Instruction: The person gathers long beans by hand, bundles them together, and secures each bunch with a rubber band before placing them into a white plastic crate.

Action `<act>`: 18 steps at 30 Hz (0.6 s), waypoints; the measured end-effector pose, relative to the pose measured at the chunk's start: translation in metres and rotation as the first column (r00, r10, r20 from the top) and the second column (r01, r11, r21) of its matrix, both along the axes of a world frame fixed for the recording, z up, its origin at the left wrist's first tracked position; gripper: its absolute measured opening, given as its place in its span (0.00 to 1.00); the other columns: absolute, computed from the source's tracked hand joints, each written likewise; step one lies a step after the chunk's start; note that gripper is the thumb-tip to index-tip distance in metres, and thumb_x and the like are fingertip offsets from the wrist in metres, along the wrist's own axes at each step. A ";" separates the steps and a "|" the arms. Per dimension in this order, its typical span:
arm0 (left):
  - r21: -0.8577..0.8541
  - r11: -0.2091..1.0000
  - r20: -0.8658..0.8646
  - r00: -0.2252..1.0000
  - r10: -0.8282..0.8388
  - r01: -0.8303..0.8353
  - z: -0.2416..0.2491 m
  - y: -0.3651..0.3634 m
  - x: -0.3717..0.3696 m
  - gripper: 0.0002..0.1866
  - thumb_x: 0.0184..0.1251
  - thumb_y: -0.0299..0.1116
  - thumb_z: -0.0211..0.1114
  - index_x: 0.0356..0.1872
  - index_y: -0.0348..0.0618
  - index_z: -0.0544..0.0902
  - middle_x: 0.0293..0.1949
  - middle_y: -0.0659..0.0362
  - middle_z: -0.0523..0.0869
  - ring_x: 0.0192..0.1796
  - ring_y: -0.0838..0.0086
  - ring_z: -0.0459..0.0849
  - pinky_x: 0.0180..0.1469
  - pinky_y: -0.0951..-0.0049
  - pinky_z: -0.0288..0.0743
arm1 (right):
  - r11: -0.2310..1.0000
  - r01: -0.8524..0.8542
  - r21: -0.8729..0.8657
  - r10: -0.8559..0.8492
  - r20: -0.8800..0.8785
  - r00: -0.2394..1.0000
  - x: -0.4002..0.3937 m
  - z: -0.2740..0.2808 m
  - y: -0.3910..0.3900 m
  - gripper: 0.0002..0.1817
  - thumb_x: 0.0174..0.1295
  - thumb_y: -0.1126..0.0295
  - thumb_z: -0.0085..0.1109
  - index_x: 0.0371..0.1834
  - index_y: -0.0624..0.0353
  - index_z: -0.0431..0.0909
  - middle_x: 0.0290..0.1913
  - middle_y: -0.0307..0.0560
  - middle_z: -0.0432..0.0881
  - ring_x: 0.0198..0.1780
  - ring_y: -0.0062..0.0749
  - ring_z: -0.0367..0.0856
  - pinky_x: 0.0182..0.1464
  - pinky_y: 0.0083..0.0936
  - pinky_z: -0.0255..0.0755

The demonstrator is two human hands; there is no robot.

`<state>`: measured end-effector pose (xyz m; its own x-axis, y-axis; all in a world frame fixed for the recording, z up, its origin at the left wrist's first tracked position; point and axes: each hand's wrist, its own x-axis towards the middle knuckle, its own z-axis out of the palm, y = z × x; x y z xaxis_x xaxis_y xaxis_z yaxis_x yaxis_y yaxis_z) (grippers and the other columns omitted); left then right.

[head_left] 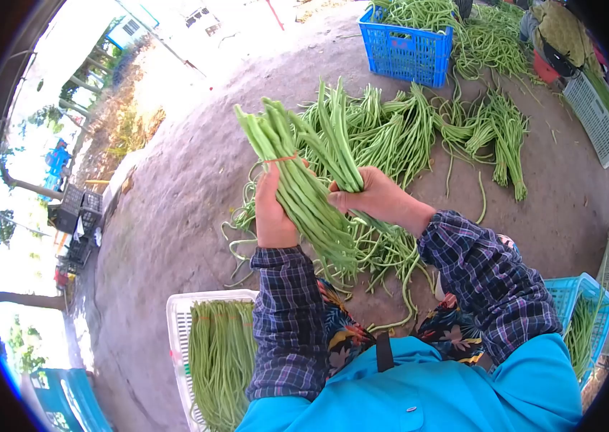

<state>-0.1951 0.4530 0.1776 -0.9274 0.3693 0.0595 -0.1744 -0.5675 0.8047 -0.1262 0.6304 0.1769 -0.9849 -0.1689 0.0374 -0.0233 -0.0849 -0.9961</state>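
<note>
My left hand [275, 212] is wrapped round a thick bundle of long green beans [309, 205], which a thin red rubber band [280, 158] circles near its upper end. Just to the right, my right hand [383, 198] is closed on a smaller bunch of long beans [339, 144], its tips pointing up and away. The two bunches lean close together at the top. Below and behind them, loose long beans [391, 255] lie on the ground, partly hidden by my hands and the bundle.
Beyond my hands, piles of long beans [398, 137] cover the ground. A blue crate [408, 61] of beans stands at the back. Beside me are a white crate [178, 324] of beans on the left and a light-blue crate [570, 291] on the right. Another person [560, 36] is at far right.
</note>
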 end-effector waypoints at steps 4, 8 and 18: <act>0.164 0.951 -0.006 0.963 0.268 -0.264 0.007 -0.017 -0.009 0.26 0.70 0.50 0.51 0.55 0.36 0.72 0.42 0.53 0.80 0.43 0.67 0.79 0.47 0.68 0.77 | 0.974 -0.169 0.149 0.143 0.175 0.974 0.030 -0.026 0.011 0.08 0.58 0.68 0.63 0.34 0.61 0.78 0.26 0.36 0.78 0.27 0.16 0.74 0.30 0.16 0.69; 0.513 0.856 -0.052 0.993 0.104 -0.063 -0.015 -0.049 -0.026 0.26 0.68 0.50 0.56 0.54 0.35 0.72 0.43 0.56 0.78 0.44 0.69 0.78 0.48 0.70 0.76 | 0.990 -0.038 -0.138 0.085 0.351 0.933 0.048 -0.028 0.050 0.07 0.59 0.68 0.60 0.35 0.59 0.76 0.27 0.37 0.77 0.28 0.19 0.77 0.34 0.20 0.75; 0.580 0.398 -0.571 0.703 -0.423 0.710 -0.007 -0.056 -0.023 0.24 0.68 0.41 0.59 0.62 0.43 0.69 0.45 0.55 0.80 0.48 0.69 0.81 0.46 0.62 0.79 | 0.562 0.152 -0.813 -0.397 -0.105 0.912 0.048 0.016 0.185 0.11 0.64 0.65 0.59 0.41 0.57 0.70 0.31 0.34 0.70 0.29 0.17 0.71 0.43 0.22 0.74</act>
